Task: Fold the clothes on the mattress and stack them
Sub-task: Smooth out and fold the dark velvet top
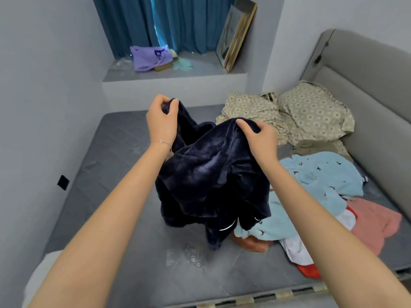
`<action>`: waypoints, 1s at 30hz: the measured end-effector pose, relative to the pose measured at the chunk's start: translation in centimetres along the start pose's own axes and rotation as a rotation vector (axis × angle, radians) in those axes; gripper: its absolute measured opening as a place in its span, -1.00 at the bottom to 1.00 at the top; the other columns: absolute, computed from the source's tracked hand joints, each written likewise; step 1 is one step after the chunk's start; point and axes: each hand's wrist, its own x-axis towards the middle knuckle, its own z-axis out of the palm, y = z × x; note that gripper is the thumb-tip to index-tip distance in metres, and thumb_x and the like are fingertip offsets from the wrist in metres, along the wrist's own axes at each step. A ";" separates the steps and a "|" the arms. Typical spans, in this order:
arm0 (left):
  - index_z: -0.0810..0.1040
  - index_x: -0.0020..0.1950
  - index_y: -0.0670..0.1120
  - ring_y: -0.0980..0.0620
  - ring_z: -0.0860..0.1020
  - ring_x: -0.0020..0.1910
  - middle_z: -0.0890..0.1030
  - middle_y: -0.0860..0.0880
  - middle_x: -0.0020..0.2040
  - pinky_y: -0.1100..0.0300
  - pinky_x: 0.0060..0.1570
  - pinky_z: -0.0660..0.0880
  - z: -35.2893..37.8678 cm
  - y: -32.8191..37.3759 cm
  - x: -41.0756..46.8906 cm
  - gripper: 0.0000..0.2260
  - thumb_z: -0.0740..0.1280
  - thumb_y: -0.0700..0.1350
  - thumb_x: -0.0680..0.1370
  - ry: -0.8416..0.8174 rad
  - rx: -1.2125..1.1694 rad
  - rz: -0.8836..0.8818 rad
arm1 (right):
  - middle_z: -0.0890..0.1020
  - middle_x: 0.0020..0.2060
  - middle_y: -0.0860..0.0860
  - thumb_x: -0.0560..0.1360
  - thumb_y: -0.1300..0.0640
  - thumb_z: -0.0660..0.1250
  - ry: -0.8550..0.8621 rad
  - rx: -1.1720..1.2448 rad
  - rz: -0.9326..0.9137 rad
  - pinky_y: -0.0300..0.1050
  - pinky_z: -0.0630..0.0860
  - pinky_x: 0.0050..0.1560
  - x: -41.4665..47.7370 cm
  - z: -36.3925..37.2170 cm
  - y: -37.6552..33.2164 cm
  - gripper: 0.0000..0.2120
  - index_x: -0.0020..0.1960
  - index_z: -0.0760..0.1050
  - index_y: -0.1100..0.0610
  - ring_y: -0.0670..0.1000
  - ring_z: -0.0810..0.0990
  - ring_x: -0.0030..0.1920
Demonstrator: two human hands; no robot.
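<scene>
I am lifting a dark navy velour garment (211,174) above the grey mattress (115,152), my left hand (161,120) curling round a bunched edge at its far left and my right hand (259,134) pinching a fold at its top right. Its lower end is trailing onto the mattress and over the near-left edge of the unfolded pile (322,196) of light blue, pink, white and red clothes to the right. The fabric is looking thick, plush and floppy, likely weighty for a garment and slow to hold a crease. I am judging that a seam or hem, possibly the waistband or shoulders, would give the surest grip for shaking it flat.
</scene>
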 end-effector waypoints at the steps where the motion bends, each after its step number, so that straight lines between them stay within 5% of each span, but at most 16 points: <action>1: 0.32 -0.27 -0.07 0.19 0.27 -0.39 0.31 0.08 -0.36 0.35 -0.32 0.26 -0.9 0.2 0.1 -0.75 0.30 -0.16 0.57 0.013 0.012 -0.010 | 0.41 -0.54 -0.17 0.45 -0.19 0.43 -0.021 0.027 0.000 -0.23 0.29 -0.39 -0.5 0.3 -0.5 -0.55 -0.41 0.37 0.07 -0.16 0.34 -0.46; 6: 0.31 -0.28 -0.08 0.16 0.26 -0.35 0.31 0.06 -0.34 0.36 -0.31 0.27 -4.8 -0.1 -0.4 -0.74 0.30 -0.18 0.57 0.095 0.007 -0.102 | 0.47 -0.40 0.19 0.47 -0.18 0.41 -0.143 0.090 0.014 -0.09 0.33 -0.30 -3.3 2.2 -2.4 -0.44 -0.24 0.47 0.36 -0.06 0.41 -0.36; 9: 0.27 -0.32 -0.03 0.15 0.26 -0.34 0.30 0.07 -0.34 0.35 -0.31 0.26 -7.1 -0.8 -0.3 -0.70 0.29 -0.17 0.56 0.150 -0.025 -0.182 | 0.62 -0.29 0.22 0.48 -0.19 0.39 -0.175 0.068 0.026 0.00 0.45 -0.25 -5.0 3.4 -2.9 -0.44 -0.17 0.53 0.37 -0.04 0.49 -0.31; 18: 0.30 -0.32 -0.02 0.16 0.31 -0.36 0.35 0.08 -0.33 0.25 -0.21 0.32 -15.4 -5.6 2.0 -0.72 0.29 -0.13 0.56 0.300 -0.051 -0.331 | 0.46 -0.42 0.03 0.49 -0.19 0.37 -0.164 0.015 0.071 -0.17 0.33 -0.34 -7.0 9.2 -3.1 -0.50 -0.32 0.43 0.23 -0.11 0.38 -0.41; 23: 0.31 -0.31 -0.02 0.14 0.32 -0.32 0.35 0.07 -0.32 0.21 -0.13 0.34 -18.7 -9.3 3.9 -0.72 0.30 -0.13 0.57 0.248 -0.048 -0.348 | 0.48 -0.39 0.09 0.49 -0.20 0.36 -0.165 0.033 0.116 -0.10 0.38 -0.29 -8.1 15.8 -4.1 -0.44 -0.23 0.47 0.34 -0.06 0.43 -0.35; 30: 0.32 -0.29 -0.04 0.04 0.39 -0.18 0.39 0.04 -0.26 0.24 -0.11 0.37 -20.3 -17.0 5.2 -0.73 0.28 -0.11 0.59 0.078 0.031 -0.424 | 0.29 -0.53 -0.12 0.49 -0.21 0.37 -0.104 -0.018 0.228 -0.22 0.22 -0.44 -10.1 22.4 -1.6 -0.49 -0.41 0.25 0.08 -0.11 0.28 -0.49</action>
